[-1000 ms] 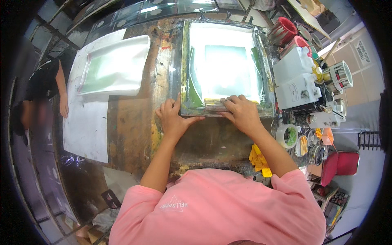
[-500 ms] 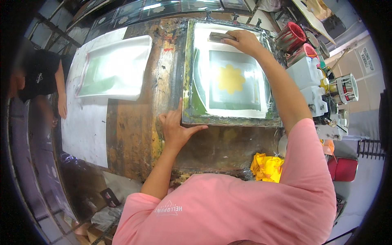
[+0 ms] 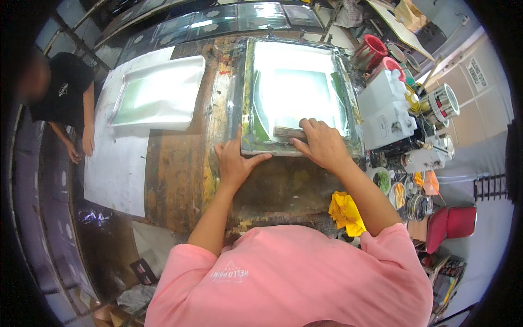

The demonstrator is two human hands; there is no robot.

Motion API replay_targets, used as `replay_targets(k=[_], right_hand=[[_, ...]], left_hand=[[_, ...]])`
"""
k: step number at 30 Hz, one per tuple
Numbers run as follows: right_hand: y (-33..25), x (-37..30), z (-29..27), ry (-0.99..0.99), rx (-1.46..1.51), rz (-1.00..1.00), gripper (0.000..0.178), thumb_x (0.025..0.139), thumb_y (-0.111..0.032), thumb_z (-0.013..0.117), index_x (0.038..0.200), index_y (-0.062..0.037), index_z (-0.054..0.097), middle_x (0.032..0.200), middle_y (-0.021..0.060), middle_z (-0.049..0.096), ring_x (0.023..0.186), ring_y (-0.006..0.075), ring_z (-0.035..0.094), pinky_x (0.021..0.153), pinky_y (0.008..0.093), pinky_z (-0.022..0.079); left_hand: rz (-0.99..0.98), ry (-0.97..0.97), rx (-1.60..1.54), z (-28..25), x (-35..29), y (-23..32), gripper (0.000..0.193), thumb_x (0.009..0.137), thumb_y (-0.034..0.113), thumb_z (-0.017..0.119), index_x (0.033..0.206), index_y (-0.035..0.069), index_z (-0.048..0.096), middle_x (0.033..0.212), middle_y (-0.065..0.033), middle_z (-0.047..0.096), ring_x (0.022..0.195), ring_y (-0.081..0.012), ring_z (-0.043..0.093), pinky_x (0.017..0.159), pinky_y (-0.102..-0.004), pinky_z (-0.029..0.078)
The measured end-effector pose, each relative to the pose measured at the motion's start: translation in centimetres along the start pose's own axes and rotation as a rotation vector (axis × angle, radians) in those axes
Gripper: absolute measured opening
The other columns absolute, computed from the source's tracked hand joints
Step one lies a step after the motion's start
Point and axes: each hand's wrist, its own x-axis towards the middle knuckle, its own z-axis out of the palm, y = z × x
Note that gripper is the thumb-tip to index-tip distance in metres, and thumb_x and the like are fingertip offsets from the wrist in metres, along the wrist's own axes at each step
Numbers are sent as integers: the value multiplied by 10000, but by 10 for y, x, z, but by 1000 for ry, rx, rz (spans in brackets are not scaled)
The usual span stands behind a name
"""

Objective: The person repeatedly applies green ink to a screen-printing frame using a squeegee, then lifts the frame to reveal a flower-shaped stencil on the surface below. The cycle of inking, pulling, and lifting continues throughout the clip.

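Note:
A screen-printing frame (image 3: 247,103) lies on the stained wooden table, with white and green areas on its mesh. Glare washes out the middle of the mesh. Near its lower edge my right hand (image 3: 327,146) is closed on a squeegee (image 3: 289,132) with a grey-brown handle, which rests on the mesh. My left hand (image 3: 233,162) lies against the frame's near left corner. Its thumb stretches along the near edge and a finger points up the left side, spread apart.
On a white sheet (image 3: 117,174) at left lies a shallow white tray-like piece (image 3: 163,92). A person in a black shirt (image 3: 65,84) stands beyond it. At right stand a red bucket (image 3: 370,50), white jugs (image 3: 384,117) and a metal can (image 3: 444,102). A crumpled yellow cloth (image 3: 346,213) lies nearer.
My right hand has drawn the squeegee from the far end of the mesh to its near end. The yellow flower shape is now lost in glare. My left hand keeps its place.

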Motion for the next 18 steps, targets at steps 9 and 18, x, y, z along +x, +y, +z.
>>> replay_targets(k=[9,18], right_hand=[[-12,46,-89,536,-220,-49,312,969,-408,665,995,-98,688,911,102,699,926,292,682,951,534,428],[19,119,-160,578,-152,-63,464,978,-489,630,954,-40,742,868,169,730,861,361,696,860,483,461]], left_hand=[[-14,290,-916,-31,61,66,1164,779,460,943,1574,-143,344,1418,-281,596,1414,-421,488,1190,-463,369],[95,-118,556,5,8,24,1268,855,892,537,1656,-48,252,1687,-310,301,1600,-432,235,1195,-781,-23]])
